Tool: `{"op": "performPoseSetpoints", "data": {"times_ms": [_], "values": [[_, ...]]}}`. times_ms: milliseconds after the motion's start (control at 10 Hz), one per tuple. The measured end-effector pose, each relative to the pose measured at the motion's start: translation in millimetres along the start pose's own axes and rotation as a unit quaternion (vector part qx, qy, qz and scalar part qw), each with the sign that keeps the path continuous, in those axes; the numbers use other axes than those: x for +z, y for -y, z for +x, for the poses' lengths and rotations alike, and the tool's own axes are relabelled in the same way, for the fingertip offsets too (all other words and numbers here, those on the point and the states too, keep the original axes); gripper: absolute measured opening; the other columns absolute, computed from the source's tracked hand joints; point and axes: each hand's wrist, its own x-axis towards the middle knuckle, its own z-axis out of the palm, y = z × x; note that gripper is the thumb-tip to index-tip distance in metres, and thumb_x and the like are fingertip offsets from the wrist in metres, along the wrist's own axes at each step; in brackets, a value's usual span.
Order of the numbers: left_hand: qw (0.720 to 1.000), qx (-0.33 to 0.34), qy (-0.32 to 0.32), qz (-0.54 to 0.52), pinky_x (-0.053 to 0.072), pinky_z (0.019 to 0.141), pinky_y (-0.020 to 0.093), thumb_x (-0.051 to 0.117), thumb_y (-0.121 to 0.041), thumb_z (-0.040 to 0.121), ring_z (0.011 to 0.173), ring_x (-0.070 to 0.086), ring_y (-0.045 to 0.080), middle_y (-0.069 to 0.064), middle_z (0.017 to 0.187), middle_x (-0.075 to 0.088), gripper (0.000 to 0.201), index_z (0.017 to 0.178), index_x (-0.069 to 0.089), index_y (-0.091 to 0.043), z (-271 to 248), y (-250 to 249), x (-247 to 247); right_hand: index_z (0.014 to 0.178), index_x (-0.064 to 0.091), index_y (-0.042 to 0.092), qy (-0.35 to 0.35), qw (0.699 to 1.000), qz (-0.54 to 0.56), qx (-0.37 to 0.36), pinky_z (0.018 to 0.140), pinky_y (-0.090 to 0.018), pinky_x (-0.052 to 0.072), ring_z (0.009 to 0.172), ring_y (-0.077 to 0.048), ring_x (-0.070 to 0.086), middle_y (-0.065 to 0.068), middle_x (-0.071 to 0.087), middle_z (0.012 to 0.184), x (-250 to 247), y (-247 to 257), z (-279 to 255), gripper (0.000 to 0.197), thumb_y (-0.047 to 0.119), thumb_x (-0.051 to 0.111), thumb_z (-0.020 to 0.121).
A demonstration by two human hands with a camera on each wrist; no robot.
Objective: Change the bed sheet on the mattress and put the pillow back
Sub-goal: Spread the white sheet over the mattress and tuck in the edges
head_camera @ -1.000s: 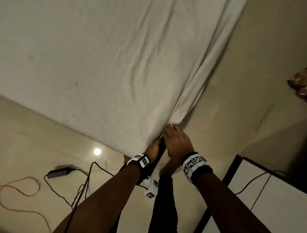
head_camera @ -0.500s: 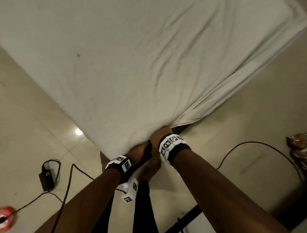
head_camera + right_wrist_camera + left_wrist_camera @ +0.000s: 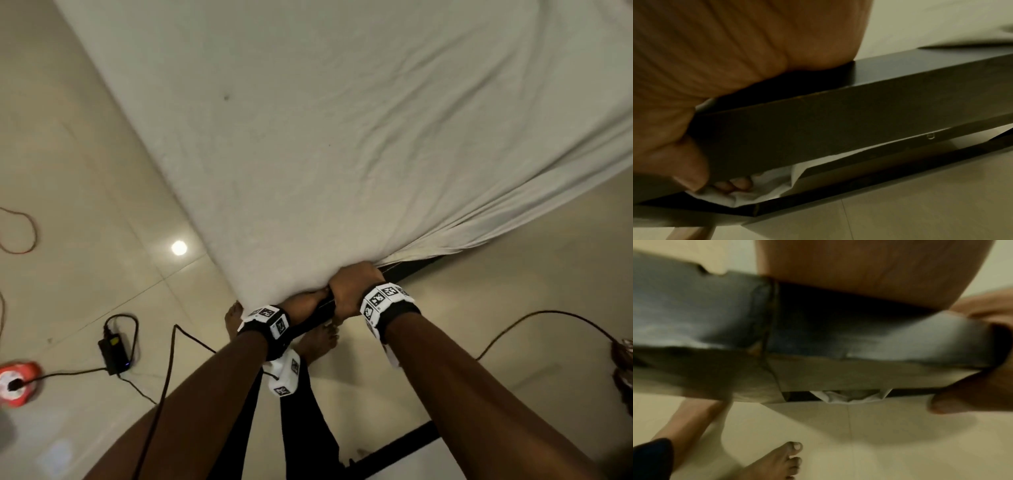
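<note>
A creased white bed sheet (image 3: 342, 137) covers the mattress, whose dark side (image 3: 411, 270) shows under the sheet's loose right edge. Both hands meet at the near corner. My left hand (image 3: 305, 303) lies against the dark mattress side (image 3: 694, 313) below the sheet's overhang and seems to grip it; its fingers are hidden. My right hand (image 3: 352, 284) wraps the corner. Its thumb (image 3: 684, 165) rests on the dark side (image 3: 838, 121), and its fingertips curl underneath into the white sheet (image 3: 766, 183). No pillow is in view.
My bare feet (image 3: 318, 342) stand right at the corner on glossy tile. On the floor to the left lie a black power adapter (image 3: 113, 353) with cables, a red object (image 3: 17, 380) and an orange cord (image 3: 20, 233). A black cable (image 3: 548, 313) runs right. A dark-edged white panel (image 3: 411, 442) sits behind me.
A second ago my right hand lay flat on the sheet's hanging fold; now it is curled round the corner beside the left hand. My view has swung left.
</note>
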Motion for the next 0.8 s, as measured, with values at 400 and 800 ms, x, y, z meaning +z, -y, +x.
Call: {"op": "performPoseSetpoints", "data": {"times_ms": [400,800], "values": [[0.927,0.092,-0.256,0.257,0.051,0.084,0.042,0.044,-0.046,0.09,0.088,0.067,0.025,0.001,0.084,0.072,0.038,0.073,0.066,-0.02,-105,47,-60,0.069,0.067,0.015,-0.143,0.988,-0.025,0.047,0.075,-0.037,0.048,0.07,-0.033,0.066,-0.008,0.068,0.069,31,18,-29,0.025,0.017,0.076,0.045],[0.975,0.015,-0.14,-0.17,0.05,0.105,0.042,0.075,-0.028,0.057,0.126,0.056,0.025,0.006,0.138,0.058,0.083,0.137,0.053,-0.019,-6,152,-108,0.091,0.065,0.005,-0.254,0.947,-0.033,0.194,0.104,-0.052,0.039,0.103,-0.04,0.057,-0.015,0.065,0.091,44,26,-49,0.032,0.006,0.064,0.058]]}}
